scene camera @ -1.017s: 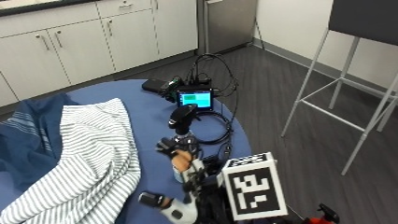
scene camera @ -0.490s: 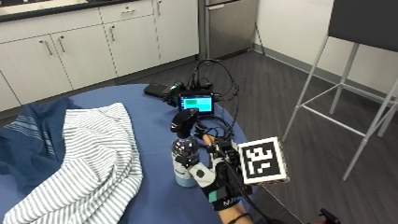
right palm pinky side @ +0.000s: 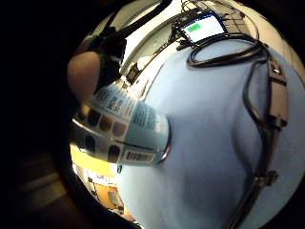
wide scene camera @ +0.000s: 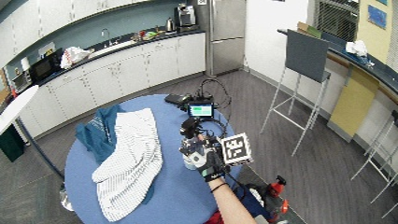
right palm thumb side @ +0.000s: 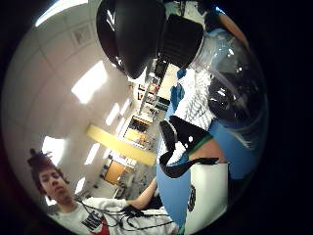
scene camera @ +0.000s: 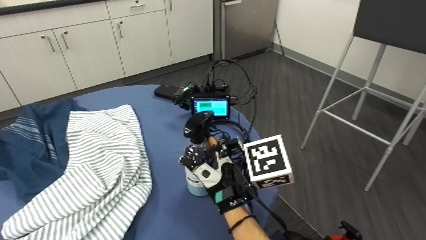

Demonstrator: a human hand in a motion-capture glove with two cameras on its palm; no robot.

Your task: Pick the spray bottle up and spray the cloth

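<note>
- Spray bottle (scene camera: 198, 165), black trigger head uppermost, stands upright on the blue table (scene camera: 160, 120) near its right edge, just right of the striped cloth (scene camera: 100, 170)
- Right hand (scene camera: 216, 177), gloved, is wrapped around the bottle's body; fingers curl round it, though the bottle base appears to rest on the table
- Bottle contents: upper part is clear and looks largely empty in the thumb-side palm view; liquid level cannot be told
- Risk: nozzle faces away from the cloth, so spraying may wet the small monitor (scene camera: 211, 105) and cables (scene camera: 229, 130) at the far side
- Risk: a low grip leaves the trigger beyond finger reach
</note>
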